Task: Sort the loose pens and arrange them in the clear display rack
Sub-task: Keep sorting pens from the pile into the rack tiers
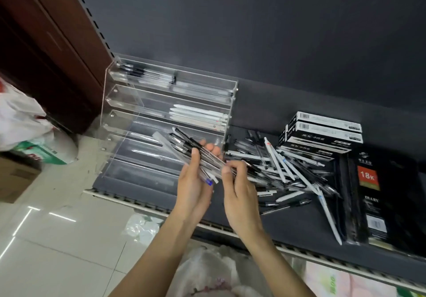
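Left hand (192,190) grip closed round pen bundle (184,151) just in front of rack (138,121). Right hand (239,193) pinches one pen there. Loose pens (283,172) right of rack, on shelf (299,225).

A stationery shop, it seems: a dark slotted retail shelf (299,230) at lower right carries a clear display rack (161,117), barcoded pen boxes (322,131) and shrink-wrapped diaries (380,195) (one marked "18K").
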Demonstrator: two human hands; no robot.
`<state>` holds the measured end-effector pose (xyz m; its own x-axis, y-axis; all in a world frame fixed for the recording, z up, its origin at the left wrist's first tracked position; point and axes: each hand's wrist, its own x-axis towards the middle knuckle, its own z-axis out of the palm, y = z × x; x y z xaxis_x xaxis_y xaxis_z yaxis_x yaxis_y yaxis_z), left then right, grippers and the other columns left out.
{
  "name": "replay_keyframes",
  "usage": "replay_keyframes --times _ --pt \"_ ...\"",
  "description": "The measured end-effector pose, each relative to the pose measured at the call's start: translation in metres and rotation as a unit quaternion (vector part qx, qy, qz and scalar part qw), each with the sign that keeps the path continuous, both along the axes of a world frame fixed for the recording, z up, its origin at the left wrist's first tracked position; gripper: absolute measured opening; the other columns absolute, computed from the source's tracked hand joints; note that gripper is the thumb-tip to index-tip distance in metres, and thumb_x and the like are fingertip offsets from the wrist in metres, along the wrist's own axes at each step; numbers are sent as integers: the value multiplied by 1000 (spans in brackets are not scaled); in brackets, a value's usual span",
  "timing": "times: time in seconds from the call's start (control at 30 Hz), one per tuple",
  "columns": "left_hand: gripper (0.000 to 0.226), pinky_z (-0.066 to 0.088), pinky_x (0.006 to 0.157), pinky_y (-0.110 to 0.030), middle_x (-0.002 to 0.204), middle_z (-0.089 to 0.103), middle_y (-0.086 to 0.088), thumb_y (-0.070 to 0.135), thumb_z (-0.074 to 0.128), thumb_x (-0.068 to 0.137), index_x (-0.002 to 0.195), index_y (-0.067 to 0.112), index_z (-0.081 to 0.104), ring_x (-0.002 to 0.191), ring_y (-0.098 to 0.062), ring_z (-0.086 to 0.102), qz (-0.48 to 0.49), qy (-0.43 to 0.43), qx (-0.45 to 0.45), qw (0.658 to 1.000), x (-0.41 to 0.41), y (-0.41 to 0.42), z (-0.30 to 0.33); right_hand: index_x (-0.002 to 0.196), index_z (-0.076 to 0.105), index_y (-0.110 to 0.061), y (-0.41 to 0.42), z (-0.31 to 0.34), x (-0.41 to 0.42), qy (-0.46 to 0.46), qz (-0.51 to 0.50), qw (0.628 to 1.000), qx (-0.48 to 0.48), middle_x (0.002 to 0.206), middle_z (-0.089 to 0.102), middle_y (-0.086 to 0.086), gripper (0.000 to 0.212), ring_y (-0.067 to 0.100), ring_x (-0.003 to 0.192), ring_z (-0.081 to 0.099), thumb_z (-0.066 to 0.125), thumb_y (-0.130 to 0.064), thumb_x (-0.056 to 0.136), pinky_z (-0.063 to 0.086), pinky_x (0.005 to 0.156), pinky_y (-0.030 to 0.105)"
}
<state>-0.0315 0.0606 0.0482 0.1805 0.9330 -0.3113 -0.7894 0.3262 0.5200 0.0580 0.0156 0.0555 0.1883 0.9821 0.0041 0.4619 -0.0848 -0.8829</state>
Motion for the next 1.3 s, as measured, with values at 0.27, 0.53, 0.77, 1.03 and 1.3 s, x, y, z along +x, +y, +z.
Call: replay_keyframes --times 0.27,0.53,0.77,1.03,1.3 --pt "50 44 103 -34 131 59 -12 27 44 88 131 2 50 122 -22 54 4 31 -23 999 -107 39 -4 95 46 -19 41 -13 -121 -95 -69 991 70 61 45 -16 23 1 50 44 32 -36 99 30 44 17" --pt "53 54 83 -28 125 60 -18 20 46 90 137 -4 39 108 -20 65 16 48 -7 999 -195 75 -8 92 68 -18 78 -12 -181 -227 -38 969 91 91 54 -4 31 9 79 53 45 -38 91 36 67 8" --pt "40 56 81 -32 109 70 -1 17 44 91 129 5 44 105 -23 66 39 -7 -28 999 -219 93 -15 105 71 -16 128 23 -133 -222 -79 962 136 88 61 -2 17 5 71 55 63 -15 90 45 63 17" --pt "33 54 89 -31 113 69 3 20 44 89 120 15 53 107 -16 65 54 -67 -64 994 -234 105 -21 101 74 -19 204 34 -100 -365 105 924 54 83 62 -8 17 2 63 52 67 -15 86 51 67 27" --pt "36 55 86 -46 114 69 5 24 48 84 119 19 56 108 -21 65 19 -67 -61 996 -230 109 -17 104 72 -22 222 35 -112 -434 228 872 -4 95 73 -4 23 12 84 70 71 -17 82 52 87 28"
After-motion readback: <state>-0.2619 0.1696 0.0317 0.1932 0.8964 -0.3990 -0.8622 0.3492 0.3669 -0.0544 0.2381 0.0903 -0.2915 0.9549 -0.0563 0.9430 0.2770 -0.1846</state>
